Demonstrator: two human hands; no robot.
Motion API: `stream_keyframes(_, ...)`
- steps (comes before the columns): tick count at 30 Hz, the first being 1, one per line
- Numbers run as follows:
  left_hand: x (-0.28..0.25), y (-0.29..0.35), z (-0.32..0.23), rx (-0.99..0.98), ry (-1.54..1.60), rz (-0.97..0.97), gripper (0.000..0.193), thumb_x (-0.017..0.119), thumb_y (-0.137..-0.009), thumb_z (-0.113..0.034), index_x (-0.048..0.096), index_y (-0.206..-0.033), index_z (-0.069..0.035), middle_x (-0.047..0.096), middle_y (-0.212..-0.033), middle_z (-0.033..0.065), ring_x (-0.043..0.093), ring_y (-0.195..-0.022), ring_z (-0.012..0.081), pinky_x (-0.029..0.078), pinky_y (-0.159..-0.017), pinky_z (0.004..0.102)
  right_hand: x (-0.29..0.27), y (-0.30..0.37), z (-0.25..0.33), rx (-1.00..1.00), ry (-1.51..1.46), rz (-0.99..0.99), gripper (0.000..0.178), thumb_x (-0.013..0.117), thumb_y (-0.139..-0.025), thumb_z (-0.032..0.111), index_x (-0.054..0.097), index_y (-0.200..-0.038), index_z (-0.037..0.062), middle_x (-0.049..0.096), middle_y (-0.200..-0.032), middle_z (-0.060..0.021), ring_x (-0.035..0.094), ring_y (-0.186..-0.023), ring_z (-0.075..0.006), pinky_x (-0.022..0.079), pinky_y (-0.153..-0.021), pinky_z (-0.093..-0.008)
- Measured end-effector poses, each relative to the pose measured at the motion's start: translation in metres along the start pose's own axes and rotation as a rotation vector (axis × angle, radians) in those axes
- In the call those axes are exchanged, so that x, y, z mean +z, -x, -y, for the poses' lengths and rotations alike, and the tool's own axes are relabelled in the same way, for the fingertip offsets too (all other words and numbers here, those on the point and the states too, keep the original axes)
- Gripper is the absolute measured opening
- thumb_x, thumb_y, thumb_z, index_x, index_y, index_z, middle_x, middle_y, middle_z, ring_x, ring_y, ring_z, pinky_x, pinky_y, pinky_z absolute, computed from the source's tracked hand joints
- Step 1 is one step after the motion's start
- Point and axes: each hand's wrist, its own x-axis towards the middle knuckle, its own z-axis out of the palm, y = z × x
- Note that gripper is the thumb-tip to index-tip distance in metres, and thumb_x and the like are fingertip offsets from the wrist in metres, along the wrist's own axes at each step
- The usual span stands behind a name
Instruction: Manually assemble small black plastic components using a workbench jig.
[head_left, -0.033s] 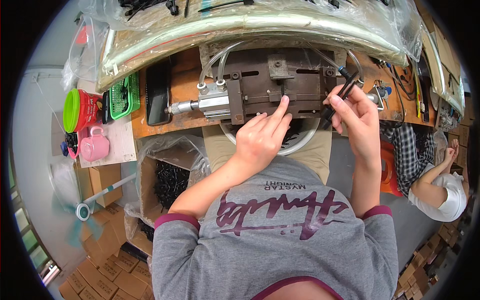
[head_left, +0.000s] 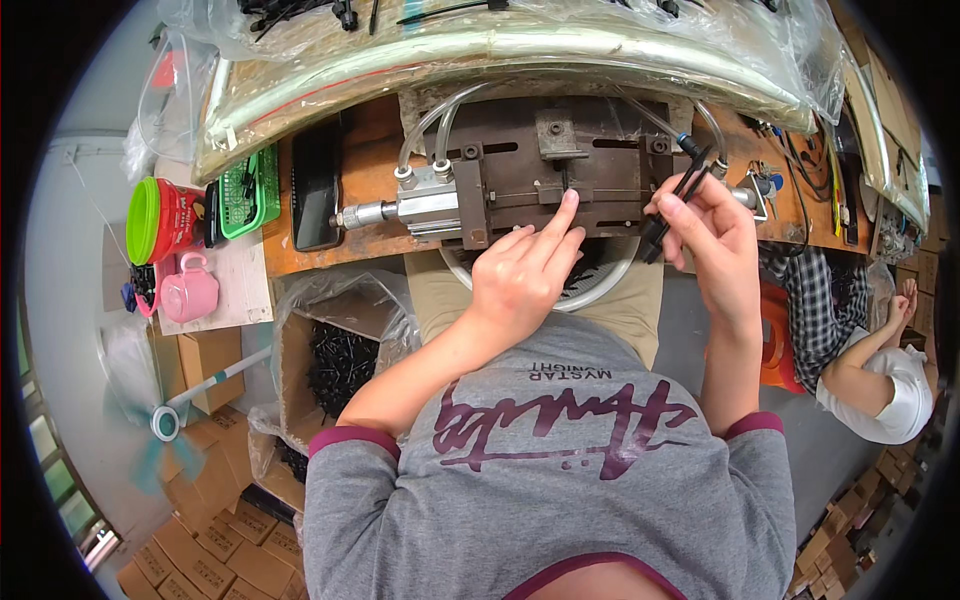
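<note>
A dark metal fixture [head_left: 520, 172] sits on the wooden bench in front of me. My left hand [head_left: 522, 280] has its fingers stretched out, the index fingertip at the small block in the fixture's middle. A thin black piece [head_left: 563, 176] stands just beyond that fingertip, under a grey metal bracket [head_left: 556, 130]. To the right, my right hand [head_left: 715, 240] pinches several long black plastic strips with thicker ends [head_left: 654, 238], held above the fixture's right end. Their exact kind is hard to make out.
A silver air cylinder [head_left: 428, 207] with clear hoses joins the fixture's left end. Left of it lie a black phone [head_left: 316, 190], a green basket [head_left: 262, 190] and a pink cup [head_left: 190, 290]. A box of black parts [head_left: 340, 365] stands below; another person [head_left: 865, 385] sits at right.
My right fingers and the black strips have shifted very slightly. My left hand stays in the same place on the fixture.
</note>
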Motion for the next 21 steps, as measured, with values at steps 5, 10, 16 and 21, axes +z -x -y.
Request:
stream_keyframes(5, -0.002, 0.001, -0.002, -0.036, -0.018, 0.044, 0.030, 0.083, -0.069, -0.014, 0.073, -0.095, -0.006, 0.069, -0.126, 0.0106, 0.067, -0.063, 0.0176, 0.053, -0.060, 0.0262, 0.001, 0.003, -0.001, 0.081, -0.011, 0.061, 0.014, 0.068, -0.096, 0.013, 0.066, -0.097, -0.0010, 0.071, -0.084, -0.0066, 0.056, -0.053, -0.0044, 0.040, -0.047, -0.0195)
stream_keyframes(10, -0.013, -0.008, -0.002, -0.051, 0.078, 0.059, 0.031, 0.083, -0.070, -0.013, 0.073, -0.098, -0.005, 0.070, -0.124, 0.0107, 0.069, -0.068, 0.0169, 0.054, -0.061, 0.0256, 0.013, 0.001, -0.008, 0.090, 0.039, 0.008, 0.015, 0.070, -0.096, 0.014, 0.065, -0.091, 0.0003, 0.069, -0.076, -0.0037, 0.054, -0.050, -0.0035, 0.037, -0.044, -0.0189)
stream_keyframes(16, -0.038, -0.025, -0.007, 0.082, 0.389, 0.015, 0.030, 0.081, -0.073, -0.004, 0.074, -0.102, -0.002, 0.070, -0.097, 0.0087, 0.071, -0.081, 0.0234, 0.059, -0.070, 0.0319, 0.025, 0.000, -0.011, 0.191, -0.042, 0.156, 0.018, 0.071, -0.096, 0.017, 0.066, -0.090, -0.0001, 0.065, -0.072, -0.0009, 0.052, -0.048, -0.0031, 0.036, -0.042, -0.0193)
stream_keyframes(21, -0.046, -0.016, -0.011, -0.127, 0.479, 0.043, 0.028, 0.079, -0.076, 0.001, 0.074, -0.103, -0.003, 0.067, -0.111, 0.0106, 0.071, -0.091, 0.0209, 0.060, -0.074, 0.0321, 0.026, 0.001, -0.016, 0.133, -0.015, 0.147, 0.023, 0.068, -0.098, 0.020, 0.068, -0.092, -0.0012, 0.069, -0.076, -0.0054, 0.054, -0.048, -0.0045, 0.038, -0.043, -0.0194)
